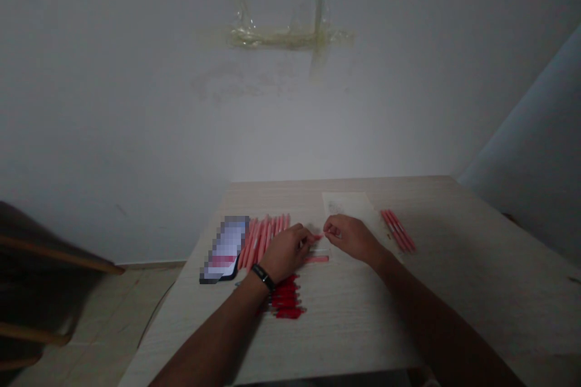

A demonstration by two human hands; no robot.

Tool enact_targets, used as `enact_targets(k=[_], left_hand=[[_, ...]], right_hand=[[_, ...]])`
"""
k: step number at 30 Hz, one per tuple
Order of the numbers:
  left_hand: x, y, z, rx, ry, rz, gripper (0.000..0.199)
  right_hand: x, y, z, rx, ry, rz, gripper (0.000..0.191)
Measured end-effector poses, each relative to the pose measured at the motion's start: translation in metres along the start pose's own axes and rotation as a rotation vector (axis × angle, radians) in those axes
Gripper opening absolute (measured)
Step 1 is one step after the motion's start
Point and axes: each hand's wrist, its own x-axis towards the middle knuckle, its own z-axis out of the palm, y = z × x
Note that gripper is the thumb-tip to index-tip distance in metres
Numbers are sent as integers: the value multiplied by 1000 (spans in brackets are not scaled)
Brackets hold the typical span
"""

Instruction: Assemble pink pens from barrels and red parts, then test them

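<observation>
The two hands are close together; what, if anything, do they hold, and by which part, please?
The left hand pinches a pink piece behind its exposed end; whether the right hand grips anything cannot be told.

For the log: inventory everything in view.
wall: 1, grey, background
tape: several, yellowish, upper wall
floor: 1, beige, left
cable: 1, dark, floor
wooden bars: 3, brown, left
table: 1, pale, centre
phone: 1, dark, table left
left pens: many, pink, beside phone
right pens: ~4, pink, table right
red pens: several, red, centre
paper: 1, cream, table centre
barrel: 1, pink, table centre
pen part: 1, pink, held
wristband: 1, black, left wrist
left hand: 1, holding pen part
right hand: 1, near pen part
</observation>
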Motion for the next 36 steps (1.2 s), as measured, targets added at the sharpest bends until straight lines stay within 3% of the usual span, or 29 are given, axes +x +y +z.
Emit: enact_targets(k=[10, 19, 25, 36], left_hand=[[-3, 2, 2, -76, -156, 159, 12], [-3, -1, 6, -95, -169, 160, 5], [-3, 0, 6, -80, -199, 142, 21], [-1, -3, 6, -22, 6, -1, 15]], right_hand=[[0, 2, 1, -10, -30, 1, 5], [1, 3, 1, -26, -49, -14, 5], [0, 3, 1, -11, -52, -4, 4], [0, 7, 2, 21, 62, -40, 3]])
